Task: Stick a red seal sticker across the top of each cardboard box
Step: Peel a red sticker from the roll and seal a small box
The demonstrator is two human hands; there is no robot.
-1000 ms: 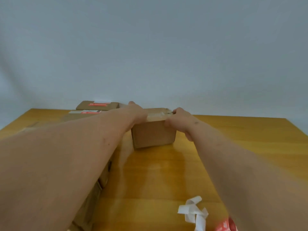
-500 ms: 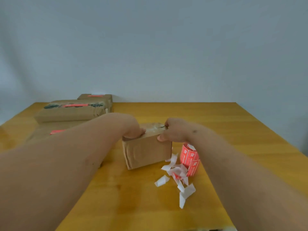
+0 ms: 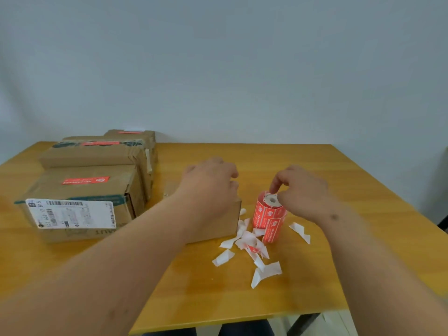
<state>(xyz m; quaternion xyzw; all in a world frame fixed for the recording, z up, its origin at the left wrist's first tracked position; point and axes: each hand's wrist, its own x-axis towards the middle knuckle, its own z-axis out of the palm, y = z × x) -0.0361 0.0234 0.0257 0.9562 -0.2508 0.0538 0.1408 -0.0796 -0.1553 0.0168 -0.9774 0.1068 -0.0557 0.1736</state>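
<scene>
A small plain cardboard box (image 3: 229, 220) stands mid-table, mostly hidden under my left hand (image 3: 209, 181), which lies on its top with fingers curled over the far edge. To its right stands a roll of red seal stickers (image 3: 266, 215) on end. My right hand (image 3: 301, 190) is over the roll, index finger and thumb pinching its top rim. On the left, three boxes carry red stickers: a near large one (image 3: 97, 190), one behind it (image 3: 94, 155) and a far one (image 3: 132, 134).
Several white backing-paper scraps (image 3: 247, 243) lie scattered in front of the roll and the small box. The wooden table (image 3: 242, 309) ends close to me. A grey wall stands behind the table's far edge.
The small box came nearer and stopped beside the roll. My right hand left the box's top and moved right onto the sticker roll. My left hand stayed on the box.
</scene>
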